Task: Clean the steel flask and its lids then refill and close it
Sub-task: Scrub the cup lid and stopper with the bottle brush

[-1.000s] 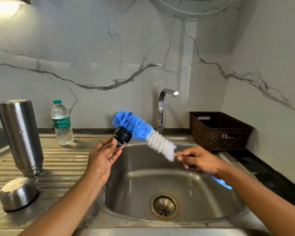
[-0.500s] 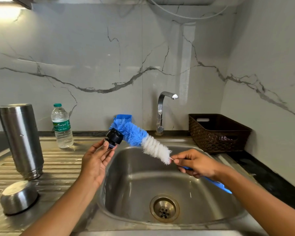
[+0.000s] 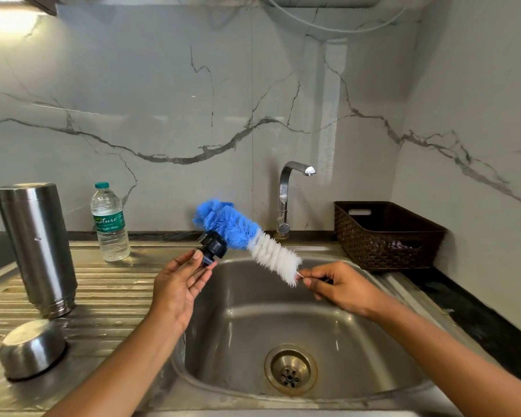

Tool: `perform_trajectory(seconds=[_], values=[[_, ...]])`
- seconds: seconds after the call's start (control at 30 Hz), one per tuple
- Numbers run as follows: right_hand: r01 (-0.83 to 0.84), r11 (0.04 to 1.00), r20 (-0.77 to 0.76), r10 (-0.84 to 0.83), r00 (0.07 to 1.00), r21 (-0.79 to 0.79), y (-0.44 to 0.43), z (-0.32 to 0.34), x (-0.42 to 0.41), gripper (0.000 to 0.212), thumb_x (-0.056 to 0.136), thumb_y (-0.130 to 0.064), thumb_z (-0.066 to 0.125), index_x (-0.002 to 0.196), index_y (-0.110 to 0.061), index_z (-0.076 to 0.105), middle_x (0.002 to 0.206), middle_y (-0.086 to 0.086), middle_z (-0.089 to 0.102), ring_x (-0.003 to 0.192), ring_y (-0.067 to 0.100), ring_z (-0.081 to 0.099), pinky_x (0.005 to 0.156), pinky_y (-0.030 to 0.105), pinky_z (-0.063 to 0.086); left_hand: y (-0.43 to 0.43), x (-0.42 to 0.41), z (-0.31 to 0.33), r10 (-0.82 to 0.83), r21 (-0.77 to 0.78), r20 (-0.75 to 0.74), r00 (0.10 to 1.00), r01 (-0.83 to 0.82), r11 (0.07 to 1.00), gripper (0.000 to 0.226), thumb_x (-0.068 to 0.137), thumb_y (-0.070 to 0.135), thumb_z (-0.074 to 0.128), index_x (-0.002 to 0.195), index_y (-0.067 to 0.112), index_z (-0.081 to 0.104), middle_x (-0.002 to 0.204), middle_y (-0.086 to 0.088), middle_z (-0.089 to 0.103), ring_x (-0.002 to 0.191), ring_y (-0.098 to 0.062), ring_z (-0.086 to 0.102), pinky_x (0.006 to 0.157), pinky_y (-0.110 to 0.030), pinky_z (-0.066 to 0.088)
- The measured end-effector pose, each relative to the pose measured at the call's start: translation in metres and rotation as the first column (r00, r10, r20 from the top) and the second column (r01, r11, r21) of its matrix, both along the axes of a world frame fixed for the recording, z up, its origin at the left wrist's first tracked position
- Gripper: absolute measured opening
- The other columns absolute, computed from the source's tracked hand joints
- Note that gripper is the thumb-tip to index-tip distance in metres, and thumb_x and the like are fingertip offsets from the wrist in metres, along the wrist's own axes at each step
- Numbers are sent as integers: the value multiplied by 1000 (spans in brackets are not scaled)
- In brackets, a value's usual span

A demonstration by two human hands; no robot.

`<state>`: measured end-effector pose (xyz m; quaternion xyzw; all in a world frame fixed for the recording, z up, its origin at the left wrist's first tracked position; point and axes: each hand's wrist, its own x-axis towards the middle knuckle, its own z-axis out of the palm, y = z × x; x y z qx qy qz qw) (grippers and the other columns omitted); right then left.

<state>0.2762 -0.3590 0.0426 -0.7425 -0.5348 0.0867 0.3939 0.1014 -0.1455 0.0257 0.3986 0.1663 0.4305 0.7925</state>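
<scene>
Far left, the steel cap (image 3: 32,349) sits mouth-down on the draining board, and the flask (image 3: 36,248) stands upside down just behind it. Neither has moved in the last second, nor has the capped water bottle (image 3: 110,222) further back.

Over the left rim of the sink (image 3: 373,341), the left hand (image 3: 178,284) pinches the black stopper (image 3: 212,246) by its lower stem between thumb and fingertips, the other fingers fairly straight. The only change is here, and it is small. The blue end of the brush (image 3: 247,239) stays pressed against the stopper's top, and the pair have shifted slightly left and back again. I'd say the scrubbing of this inner lid is under way, not finished.

The right hand (image 3: 340,288) pinches the brush's thin stem just below the white bristles, fingers curled in. The blue handle that showed past the wrist a moment ago is now hidden. Behind, the tap (image 3: 286,200) is not running, and the basket (image 3: 385,233) sits far right as before. Rinsing, refilling and closing all seem still ahead.
</scene>
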Motion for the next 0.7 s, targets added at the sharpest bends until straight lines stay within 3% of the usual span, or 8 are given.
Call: perform_trajectory(seconds=[0.13,0.23,0.3,0.37,0.47,0.53,0.6,0.7], values=[[-13,1000,-30,12,999,-7,-7,5,3,29,95,-10,54,80,-34,62,46,-15,53,41,-4,44,47,7,32,4,-4,-2,-16,-13,-3,1000,16,1000,9,89,3,55,91,9,61,75,-7,74,69,-16,72,60,-21,58],[99,990,106,-89,990,-97,-2,-4,11,17,94,-19,57,97,-29,70,56,-12,55,46,-3,44,49,9,33,-7,2,1,-99,58,5,995,98,993,9,86,7,56,93,10,60,84,-9,74,76,-17,73,66,-21,58],[179,978,133,-165,977,-104,0,-13,17,15,93,-22,58,96,-31,70,58,-14,58,51,-3,45,54,15,37,-7,1,5,-128,67,21,992,126,990,15,78,13,58,93,10,60,85,-8,74,77,-17,73,66,-21,58],[235,972,-18,-235,972,-8,2,-14,19,17,94,-21,57,87,-33,67,48,-17,53,45,-3,43,50,15,33,-5,-2,6,-171,64,17,985,170,983,22,74,15,57,95,9,60,87,-9,74,78,-17,73,63,-21,58],[306,939,-182,-277,943,157,7,-7,11,13,92,-23,60,87,-15,69,39,-17,42,37,-1,37,41,11,28,-11,-2,4,-282,62,-55,958,285,957,26,71,17,66,94,7,61,91,-13,74,80,-20,73,59,-21,58],[300,923,-247,-241,938,240,10,-2,-2,16,89,-24,65,81,-11,68,42,-17,42,39,-2,36,44,10,29,-23,1,1,-365,96,-118,923,377,921,51,49,27,91,89,7,67,95,-17,72,82,-24,72,57,-24,58],[256,923,-323,-159,933,286,10,4,-16,15,86,-23,68,74,-15,64,42,-18,45,39,-3,39,45,9,29,-33,5,-2,-414,127,-192,890,441,889,69,31,33,97,89,7,70,99,-21,71,84,-28,72,56,-25,58],[186,947,-443,-54,895,260,13,6,-30,14,80,-26,72,78,-15,64,39,-14,46,33,2,31,36,13,23,-46,7,-3,-442,123,-271,855,486,865,48,65,27,80,102,3,61,101,-23,70,84,-28,72,57,-24,58]])
